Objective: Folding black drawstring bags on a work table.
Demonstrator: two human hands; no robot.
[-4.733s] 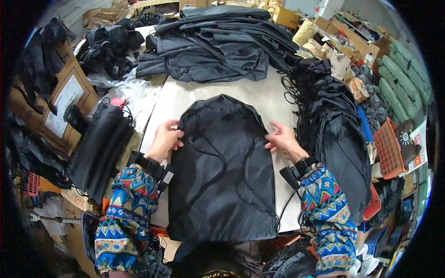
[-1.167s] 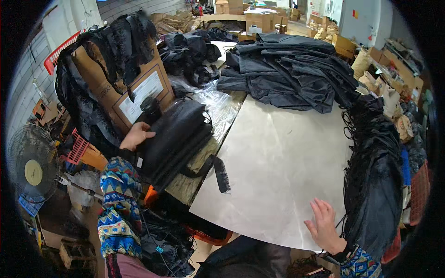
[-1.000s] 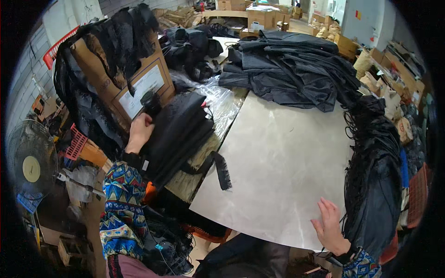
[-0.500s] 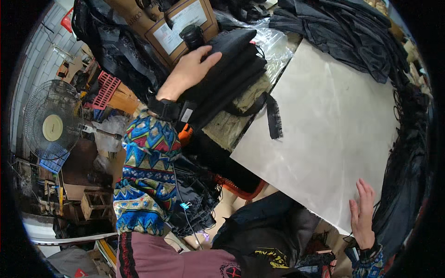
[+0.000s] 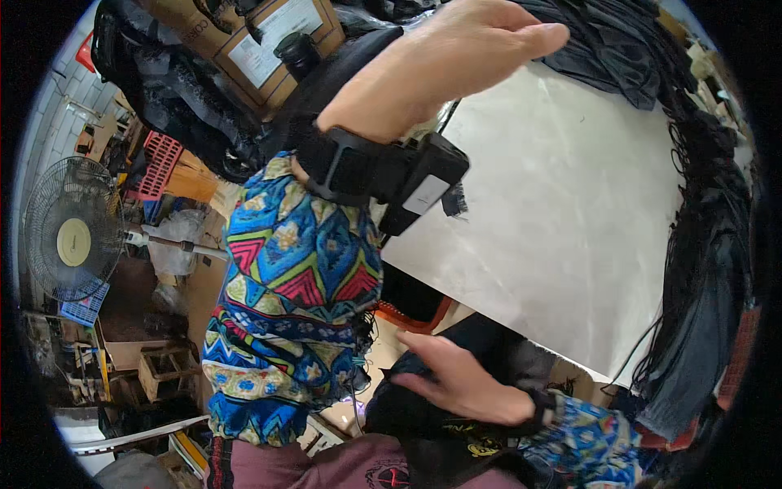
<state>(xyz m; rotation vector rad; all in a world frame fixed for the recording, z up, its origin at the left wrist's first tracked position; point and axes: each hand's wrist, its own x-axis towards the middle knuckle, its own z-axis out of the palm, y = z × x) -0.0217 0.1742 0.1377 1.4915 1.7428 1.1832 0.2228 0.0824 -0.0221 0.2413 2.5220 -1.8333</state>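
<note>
In the head view, the left hand [image 5: 440, 69] is seen raised close to the camera, with its fingertips pointed to the right and held close together; whether anything is pinched beneath them cannot be told, as the palm is turned away. A black band with a boxy device [image 5: 428, 175] is worn on the left wrist, and the forearm is covered by a brightly patterned sleeve [image 5: 297, 269]. The stack of black fabric [image 5: 350, 61] is partly hidden by this hand and wrist; it lies at the left side of the pale counter [image 5: 570, 212], just beside a black cylindrical object [image 5: 297, 55] and a cardboard box [image 5: 322, 28]. A frayed black strap end [image 5: 456, 201] is seen just beside the wrist device. The right hand [image 5: 472, 379] is held low, off the counter's near edge, in front of the dark clothing at the lap, with its thumb and fingers spread apart and pointed left. At the counter's far side a heap of black cloth [image 5: 615, 53] is piled, and along its right edge black fabric with cords [image 5: 709, 269] is draped. Well to the left, a fan [image 5: 73, 240] is placed.
</note>
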